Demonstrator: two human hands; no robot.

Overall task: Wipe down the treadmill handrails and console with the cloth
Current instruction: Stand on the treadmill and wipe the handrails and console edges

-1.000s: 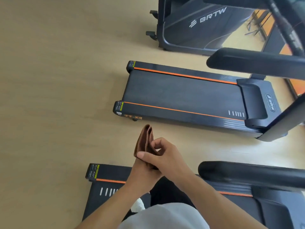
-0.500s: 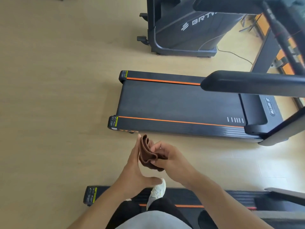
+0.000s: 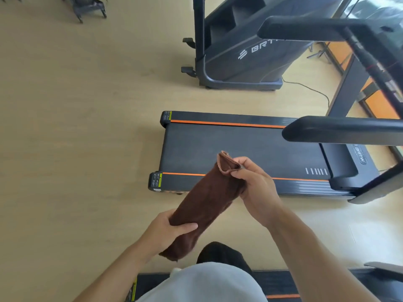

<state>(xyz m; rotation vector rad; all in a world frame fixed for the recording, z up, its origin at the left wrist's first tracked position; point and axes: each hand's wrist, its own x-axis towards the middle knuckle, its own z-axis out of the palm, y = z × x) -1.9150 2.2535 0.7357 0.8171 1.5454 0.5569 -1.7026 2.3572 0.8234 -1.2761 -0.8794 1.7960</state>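
— Between the two hands, what is seen?
— A brown cloth [image 3: 207, 199] is held stretched into a long folded roll, slanting from lower left to upper right, above the pale wooden floor [image 3: 76, 138].

— How is the left hand [image 3: 168, 231] placed?
— It is closed around the lower part of the cloth, with the thumb laid across the top. A short end of the fabric is left hanging below the grip.

— And the right hand [image 3: 255, 186]?
— The upper end of the cloth is pinched between its thumb and fingers, and the folded edge is seen sticking up just past the fingertips.

— Where is the treadmill [image 3: 239, 149] found?
— It is laid out beyond the hands, with its black belt bordered by orange stripes. One black handrail [image 3: 340, 129] is seen reaching over the belt at the right, well apart from the cloth. The console cannot be made out.

— Is anything else shown?
— A dark machine [image 3: 244, 53] lettered in white is stood farther back. Part of another treadmill deck [image 3: 279, 284] is seen at the bottom edge, under the person's grey shirt [image 3: 200, 284].
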